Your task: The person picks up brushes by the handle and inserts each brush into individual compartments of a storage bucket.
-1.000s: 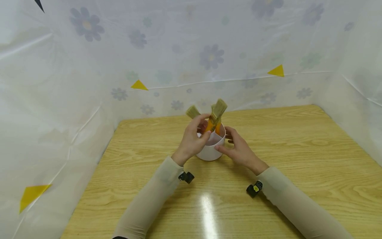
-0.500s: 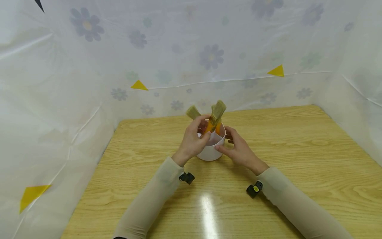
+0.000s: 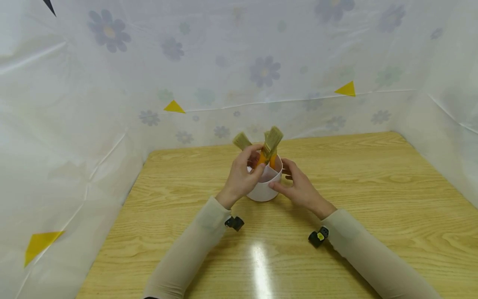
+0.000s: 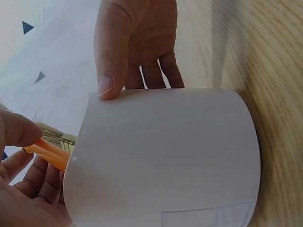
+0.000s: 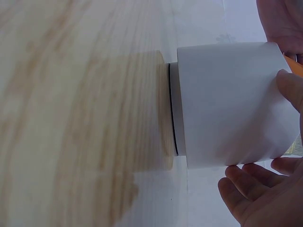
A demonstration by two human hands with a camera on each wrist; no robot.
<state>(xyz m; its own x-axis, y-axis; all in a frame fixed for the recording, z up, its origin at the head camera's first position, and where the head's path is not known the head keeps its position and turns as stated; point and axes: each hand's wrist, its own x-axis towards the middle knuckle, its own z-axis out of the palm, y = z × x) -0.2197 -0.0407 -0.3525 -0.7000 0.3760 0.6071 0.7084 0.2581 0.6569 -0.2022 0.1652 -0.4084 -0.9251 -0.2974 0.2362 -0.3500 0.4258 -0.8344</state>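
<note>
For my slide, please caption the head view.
Left hand pinches an orange-handled paintbrush in a white round plastic holder; right hand steadies it.

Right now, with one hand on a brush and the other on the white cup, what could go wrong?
1. The brushes lean outward over the rim of the white cup; pulling one may drag the others out.
2. The right hand only touches the cup with thumb and fingertips, a light grip, so the cup may tip or slide on the wooden table.
3. The left hand pinches an orange handle close to the rim and could knock it.
</note>
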